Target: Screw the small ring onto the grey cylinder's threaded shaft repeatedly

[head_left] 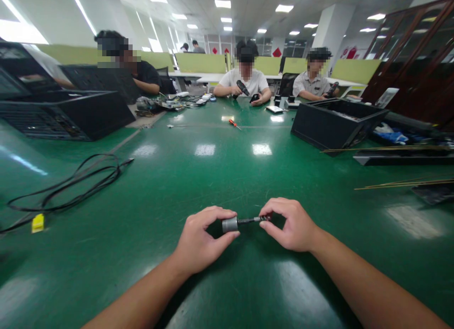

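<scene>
Low over the green table [198,187], my left hand [198,241] pinches a short grey metal cylinder [230,224] between thumb and fingers. A thin dark shaft [247,220] runs rightward out of the cylinder, lying almost level. At its far end sits a small dark ribbed piece [265,218], which looks like a coil or thread. My right hand [292,227] is closed on that end with thumb and forefinger. Part of the ribbed piece is covered by the fingertips. I cannot tell whether the shaft and the ribbed piece are joined.
An orange screwdriver [233,123] lies mid-table. Looped black cable [88,177] with a yellow tag [37,222] is at left. Black computer cases stand left [67,114] and right [329,123]. Thin rods [400,183] reach in from the right. Three people sit across the table, two holding power drills.
</scene>
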`<control>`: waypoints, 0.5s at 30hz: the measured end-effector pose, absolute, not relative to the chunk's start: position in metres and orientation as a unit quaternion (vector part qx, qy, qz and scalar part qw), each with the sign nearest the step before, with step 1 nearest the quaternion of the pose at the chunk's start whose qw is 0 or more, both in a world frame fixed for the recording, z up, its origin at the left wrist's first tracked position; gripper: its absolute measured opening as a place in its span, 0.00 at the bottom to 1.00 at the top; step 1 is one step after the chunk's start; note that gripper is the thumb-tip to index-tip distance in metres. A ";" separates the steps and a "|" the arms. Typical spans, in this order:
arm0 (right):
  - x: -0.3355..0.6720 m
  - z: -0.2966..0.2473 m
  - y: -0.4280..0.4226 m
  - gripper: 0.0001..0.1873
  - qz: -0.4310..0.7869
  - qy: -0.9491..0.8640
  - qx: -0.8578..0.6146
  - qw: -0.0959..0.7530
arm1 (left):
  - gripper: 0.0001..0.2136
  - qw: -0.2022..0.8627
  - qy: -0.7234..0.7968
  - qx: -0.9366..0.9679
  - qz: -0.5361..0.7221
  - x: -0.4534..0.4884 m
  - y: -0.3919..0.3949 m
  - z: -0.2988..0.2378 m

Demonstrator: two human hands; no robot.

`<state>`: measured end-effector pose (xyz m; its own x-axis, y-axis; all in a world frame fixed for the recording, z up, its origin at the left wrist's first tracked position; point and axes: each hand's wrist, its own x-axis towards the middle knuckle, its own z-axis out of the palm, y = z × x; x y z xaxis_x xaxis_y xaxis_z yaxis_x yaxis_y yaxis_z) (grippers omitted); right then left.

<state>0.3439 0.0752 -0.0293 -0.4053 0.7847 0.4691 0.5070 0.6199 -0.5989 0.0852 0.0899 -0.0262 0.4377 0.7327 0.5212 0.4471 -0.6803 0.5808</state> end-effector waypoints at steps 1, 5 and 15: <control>0.344 -0.029 0.075 0.03 0.184 -0.818 -0.395 0.375 | 0.13 0.182 0.357 0.828 0.392 0.085 0.090 -0.026; 0.344 -0.029 0.075 0.04 0.179 -0.818 -0.398 0.374 | 0.13 0.184 0.360 0.827 0.391 0.084 0.090 -0.027; 0.346 -0.029 0.077 0.04 0.173 -0.817 -0.398 0.381 | 0.13 0.195 0.369 0.824 0.384 0.083 0.091 -0.027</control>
<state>0.3459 0.0770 -0.0285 -0.3941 0.7809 0.4847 0.5180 0.6244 -0.5847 0.0828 0.0911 -0.0269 0.4335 0.7568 0.4892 0.4582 -0.6525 0.6036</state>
